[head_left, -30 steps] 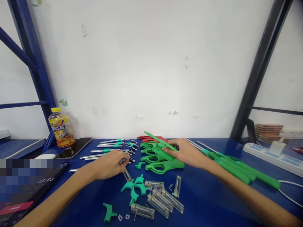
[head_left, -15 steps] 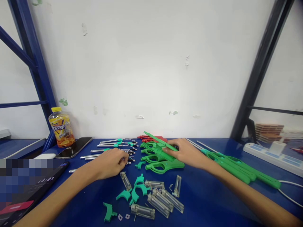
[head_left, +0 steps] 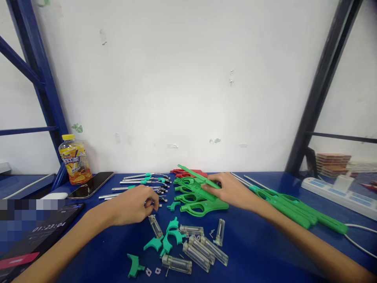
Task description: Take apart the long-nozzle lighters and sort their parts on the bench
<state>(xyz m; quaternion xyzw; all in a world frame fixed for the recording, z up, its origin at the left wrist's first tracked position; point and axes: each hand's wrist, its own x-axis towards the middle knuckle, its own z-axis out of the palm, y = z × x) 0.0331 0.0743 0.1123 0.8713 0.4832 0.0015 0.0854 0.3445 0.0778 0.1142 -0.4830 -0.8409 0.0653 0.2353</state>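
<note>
My right hand [head_left: 226,189] grips a green plastic handle shell [head_left: 193,175], raised at a slant above several more green handle shells [head_left: 203,207] on the blue table. My left hand [head_left: 137,205] is closed, fingertips pinched downward beside the wired ends of several metal lighter tubes [head_left: 120,189]; whatever is between them is hidden. Just below those fingers lies a clear fuel tank [head_left: 155,226]. Nearer to me are teal triggers [head_left: 153,244] and several more clear tanks [head_left: 177,264]. A single teal trigger [head_left: 173,206] sits between the tubes and the shells.
At the right lie green lighters [head_left: 297,206] with metal rods, and a white power strip [head_left: 338,196]. A drink bottle [head_left: 75,161], a dark phone [head_left: 91,185] and a larger screen [head_left: 38,236] are on the left. Red shells [head_left: 188,173] lie by the wall.
My left hand has shifted slightly toward me, its fingertips lower. The right hand keeps the green shell almost still. The whole view has drifted a little.
</note>
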